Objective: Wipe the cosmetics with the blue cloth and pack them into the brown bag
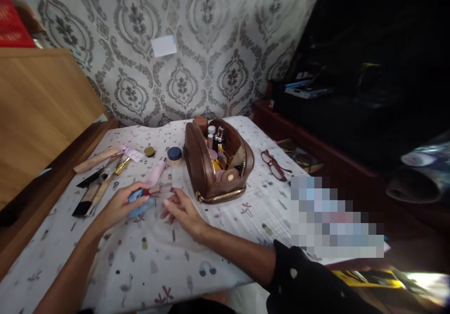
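Observation:
My left hand (pixel 121 206) is closed around a crumpled blue cloth (pixel 140 208) and a small lip gloss tube (pixel 158 190) with a dark red part and a clear pinkish end. Close to the tube's clear end is my right hand (pixel 188 215), its fingers loosely bent and apart; whether a fingertip touches the tube I cannot tell. Just behind the tube lies a pink squeeze tube (pixel 156 171). A brown makeup bag (pixel 197 164) stands unzipped to the right, with bottles and small cosmetics inside. Near its left side sits a jar with a dark blue lid (pixel 174 153).
Several cosmetics lie at the left, among them a foundation bottle (pixel 87 199), a gold tube (pixel 122 165) and a white-and-pink tube (pixel 131 153). A small round gold-lidded pot (pixel 149 151) is behind. Red-framed glasses (pixel 274 166) rest right of the bag. A wooden panel (pixel 45 103) borders the left.

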### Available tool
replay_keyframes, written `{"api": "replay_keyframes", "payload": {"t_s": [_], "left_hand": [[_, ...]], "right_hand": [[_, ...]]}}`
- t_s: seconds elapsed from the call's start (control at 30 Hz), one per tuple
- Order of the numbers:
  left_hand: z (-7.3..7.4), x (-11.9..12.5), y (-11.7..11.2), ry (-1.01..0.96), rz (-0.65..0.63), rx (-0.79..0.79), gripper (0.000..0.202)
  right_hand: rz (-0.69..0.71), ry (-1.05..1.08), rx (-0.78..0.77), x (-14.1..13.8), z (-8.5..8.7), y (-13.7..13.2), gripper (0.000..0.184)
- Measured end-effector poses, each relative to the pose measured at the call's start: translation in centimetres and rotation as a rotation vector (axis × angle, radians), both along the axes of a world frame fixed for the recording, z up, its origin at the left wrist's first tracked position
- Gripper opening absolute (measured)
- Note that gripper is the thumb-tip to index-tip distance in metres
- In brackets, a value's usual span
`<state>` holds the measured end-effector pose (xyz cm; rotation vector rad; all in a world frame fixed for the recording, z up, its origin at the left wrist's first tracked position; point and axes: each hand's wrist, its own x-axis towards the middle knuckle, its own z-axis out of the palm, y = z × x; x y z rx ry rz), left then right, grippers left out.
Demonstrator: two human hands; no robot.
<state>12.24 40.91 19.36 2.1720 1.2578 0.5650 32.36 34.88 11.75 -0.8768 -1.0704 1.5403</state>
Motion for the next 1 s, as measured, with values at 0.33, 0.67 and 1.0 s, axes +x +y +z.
{"api": "replay_keyframes", "payload": {"t_s": [0.33,0.67,1.0], "left_hand": [[0.4,1.5,-1.0,-0.008,-0.13,-0.131,0.036],[-0.5,5.0,-1.6,-0.135,-0.015,0.037,0.044],[-0.2,6.4,-0.8,-0.187,0.054,0.039,0.047]], "right_hand": [[-0.02,0.077,-0.086,0.3,0.8,0.0,0.05],[0.045,0.081,-0.046,0.4,1.1,-0.1,0.075],[0.006,-0.045,0.142,0.9,0.9,0.3,0.044]]}}
